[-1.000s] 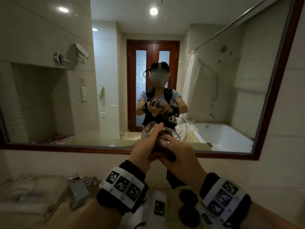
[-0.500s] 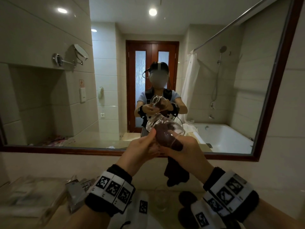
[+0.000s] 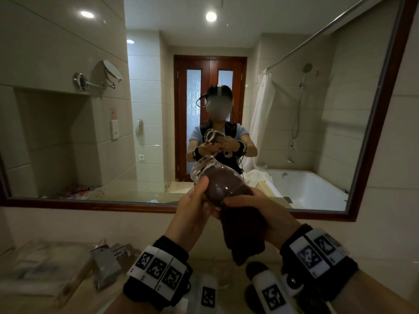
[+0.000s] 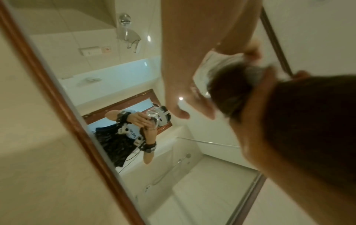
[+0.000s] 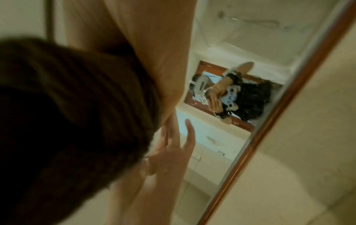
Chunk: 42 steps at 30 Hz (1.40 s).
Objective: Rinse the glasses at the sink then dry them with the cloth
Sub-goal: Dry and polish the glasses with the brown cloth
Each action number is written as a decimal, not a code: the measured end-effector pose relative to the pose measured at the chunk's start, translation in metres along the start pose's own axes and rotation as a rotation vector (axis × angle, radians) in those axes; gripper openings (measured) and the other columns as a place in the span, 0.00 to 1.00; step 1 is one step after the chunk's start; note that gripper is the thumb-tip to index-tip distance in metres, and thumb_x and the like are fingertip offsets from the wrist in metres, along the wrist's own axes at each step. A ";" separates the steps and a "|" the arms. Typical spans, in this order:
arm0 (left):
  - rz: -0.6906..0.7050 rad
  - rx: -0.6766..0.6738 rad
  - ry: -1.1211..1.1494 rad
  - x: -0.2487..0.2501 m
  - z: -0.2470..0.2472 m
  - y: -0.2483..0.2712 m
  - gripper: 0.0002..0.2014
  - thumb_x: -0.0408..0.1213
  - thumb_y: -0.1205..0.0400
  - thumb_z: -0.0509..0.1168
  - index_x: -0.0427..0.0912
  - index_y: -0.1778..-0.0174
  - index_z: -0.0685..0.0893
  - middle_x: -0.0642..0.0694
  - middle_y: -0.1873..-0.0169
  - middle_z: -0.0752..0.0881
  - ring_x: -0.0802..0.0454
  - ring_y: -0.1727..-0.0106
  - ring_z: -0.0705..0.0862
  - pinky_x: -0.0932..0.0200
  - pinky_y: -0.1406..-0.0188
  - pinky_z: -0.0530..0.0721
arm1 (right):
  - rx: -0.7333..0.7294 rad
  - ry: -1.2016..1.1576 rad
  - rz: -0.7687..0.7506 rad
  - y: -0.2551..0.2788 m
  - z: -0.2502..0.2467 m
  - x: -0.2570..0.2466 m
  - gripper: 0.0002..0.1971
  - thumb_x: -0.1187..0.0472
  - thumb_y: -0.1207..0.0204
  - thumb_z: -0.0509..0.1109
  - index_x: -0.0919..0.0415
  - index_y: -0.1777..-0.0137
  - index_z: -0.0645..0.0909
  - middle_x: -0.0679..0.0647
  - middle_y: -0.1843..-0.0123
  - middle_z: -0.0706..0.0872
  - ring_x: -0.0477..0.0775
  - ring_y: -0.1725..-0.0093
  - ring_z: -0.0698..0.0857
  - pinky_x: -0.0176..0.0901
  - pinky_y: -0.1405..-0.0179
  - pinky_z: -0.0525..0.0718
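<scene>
A clear glass (image 3: 205, 172) is held tilted in front of the mirror, base up and to the left. A dark brown cloth (image 3: 244, 234) is stuffed into it and hangs down from its mouth. My left hand (image 3: 195, 207) grips the glass from the left, thumb along its side. My right hand (image 3: 260, 205) grips the cloth at the mouth of the glass. In the left wrist view the cloth-filled glass (image 4: 229, 89) sits against my fingers (image 4: 185, 85). The cloth (image 5: 67, 114) fills the left of the right wrist view. A second glass (image 3: 221, 274) stands on the counter below.
A wood-framed mirror (image 3: 371, 123) covers the wall straight ahead, close behind the glass. On the counter at lower left lie a tray of packets (image 3: 40, 275) and a small grey box (image 3: 105, 268). The sink is out of view.
Both hands have lifted the glass a little and tipped its base further up and left. More of the cloth now fills the inside of the glass.
</scene>
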<state>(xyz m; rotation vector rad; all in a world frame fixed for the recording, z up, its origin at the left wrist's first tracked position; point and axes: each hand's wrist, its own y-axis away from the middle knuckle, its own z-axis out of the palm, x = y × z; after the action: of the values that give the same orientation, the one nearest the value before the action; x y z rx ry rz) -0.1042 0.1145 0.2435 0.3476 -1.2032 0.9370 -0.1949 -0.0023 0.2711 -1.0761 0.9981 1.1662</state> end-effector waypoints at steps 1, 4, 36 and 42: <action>-0.004 -0.023 0.000 0.001 -0.001 0.000 0.36 0.62 0.29 0.63 0.39 0.32 0.78 0.38 0.39 0.86 0.43 0.35 0.83 0.43 0.30 0.75 | 0.004 -0.004 -0.008 0.000 0.001 -0.002 0.16 0.70 0.35 0.74 0.66 0.47 0.82 0.67 0.50 0.87 0.66 0.50 0.86 0.59 0.40 0.83; -0.023 -0.082 -0.098 0.006 -0.005 -0.002 0.31 0.58 0.23 0.55 0.39 0.30 0.76 0.38 0.40 0.86 0.44 0.37 0.84 0.46 0.35 0.79 | 0.043 0.117 -0.126 0.002 0.004 -0.002 0.09 0.73 0.35 0.74 0.68 0.54 0.83 0.64 0.57 0.89 0.61 0.56 0.88 0.53 0.49 0.88; -0.045 -0.212 -0.212 0.011 -0.007 0.007 0.28 0.53 0.26 0.70 0.35 0.38 0.82 0.36 0.45 0.88 0.38 0.41 0.85 0.50 0.42 0.85 | 0.151 0.434 -0.337 0.007 -0.004 0.007 0.07 0.77 0.33 0.70 0.68 0.58 0.82 0.64 0.62 0.86 0.51 0.59 0.88 0.47 0.54 0.89; -0.033 -0.232 -0.060 0.015 0.001 0.013 0.23 0.51 0.24 0.68 0.41 0.37 0.82 0.42 0.44 0.88 0.46 0.42 0.86 0.52 0.43 0.83 | 0.123 1.269 -0.709 0.003 -0.002 0.027 0.21 0.70 0.31 0.66 0.61 0.37 0.80 0.51 0.35 0.81 0.32 0.38 0.72 0.17 0.38 0.71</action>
<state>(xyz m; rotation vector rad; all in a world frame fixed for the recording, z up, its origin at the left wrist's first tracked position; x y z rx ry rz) -0.1140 0.1280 0.2548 0.2110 -1.3426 0.7537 -0.1949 0.0010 0.2442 -1.8920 1.3818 -0.2819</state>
